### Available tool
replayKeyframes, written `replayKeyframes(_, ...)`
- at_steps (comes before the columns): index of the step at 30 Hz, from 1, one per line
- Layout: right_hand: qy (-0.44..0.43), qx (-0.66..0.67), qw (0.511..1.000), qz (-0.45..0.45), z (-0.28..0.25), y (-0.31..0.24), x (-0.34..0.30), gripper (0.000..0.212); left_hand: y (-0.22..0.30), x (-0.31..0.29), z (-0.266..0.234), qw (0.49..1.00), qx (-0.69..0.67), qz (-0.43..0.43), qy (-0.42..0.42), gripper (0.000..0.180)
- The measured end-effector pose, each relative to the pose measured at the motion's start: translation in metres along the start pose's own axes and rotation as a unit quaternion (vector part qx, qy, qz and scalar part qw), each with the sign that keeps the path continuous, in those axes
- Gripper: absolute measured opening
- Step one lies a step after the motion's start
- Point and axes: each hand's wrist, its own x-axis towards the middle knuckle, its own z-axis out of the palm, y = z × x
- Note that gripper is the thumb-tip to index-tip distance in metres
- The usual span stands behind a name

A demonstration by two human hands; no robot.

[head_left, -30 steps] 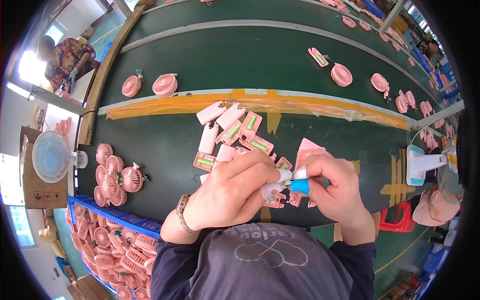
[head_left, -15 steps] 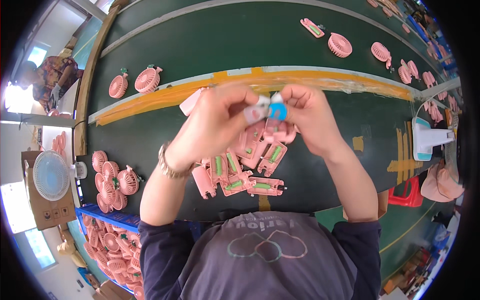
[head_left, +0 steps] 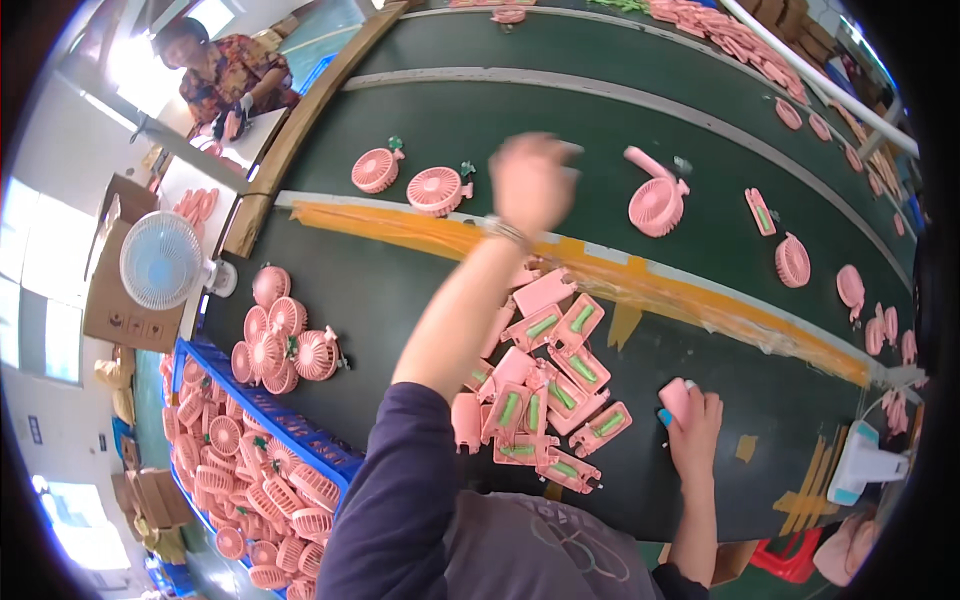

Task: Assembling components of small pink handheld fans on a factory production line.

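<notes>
My left hand point(head_left: 535, 185) is stretched far forward over the green conveyor belt, smeared by motion, so I cannot tell what its fingers do. My right hand point(head_left: 695, 435), a blue wrap on one finger, rests low on the dark tabletop with its fingers round a pink fan handle shell point(head_left: 676, 398). Between my arms lies a pile of pink handle shells point(head_left: 545, 289), several with a green battery point(head_left: 582, 368) inside. A round pink fan head point(head_left: 436, 190) lies on the belt left of my left hand; another fan head point(head_left: 656, 207) lies to its right.
At left, several fan heads point(head_left: 266, 352) are stacked beside a blue crate point(head_left: 262, 415) full of more. A yellow-taped rail point(head_left: 700, 305) divides tabletop from belt. A white desk fan point(head_left: 160, 262) stands at far left, near a person point(head_left: 235, 80) at work. A white device point(head_left: 868, 465) stands right.
My hands, together over the pile before, have parted. The left has swung forward over the belt; the right has come down to the right with a pink shell. The view has turned.
</notes>
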Motion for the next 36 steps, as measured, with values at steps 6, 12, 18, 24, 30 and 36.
replayKeyframes(6,-0.011,0.171,0.934,0.313,0.006,0.020,-0.011,0.046,-0.106,-0.028,-0.016,0.886,0.333,-0.138,-0.291,0.047)
replayKeyframes(12,0.097,0.187,0.952,0.223,-0.001,0.012,-0.035,0.031,-0.132,-0.052,-0.004,0.927,0.318,-0.001,-0.202,0.030)
replayKeyframes(18,0.076,0.081,0.993,-0.044,-0.006,0.020,-0.051,0.022,-0.168,-0.057,-0.016,0.993,-0.068,-0.096,-0.003,0.027)
replayKeyframes(24,0.188,0.311,0.931,-0.035,-0.023,-0.002,-0.031,0.021,-0.098,-0.055,-0.099,0.885,-0.403,-0.230,0.033,0.044)
replayKeyframes(30,0.072,0.696,0.706,0.108,-0.014,-0.029,-0.043,0.028,0.107,-0.070,-0.150,0.945,-0.323,0.033,0.047,0.028)
replayKeyframes(36,0.105,0.701,0.697,0.108,-0.073,-0.058,-0.069,0.012,0.176,-0.117,-0.168,0.915,-0.374,-0.053,-0.141,0.034)
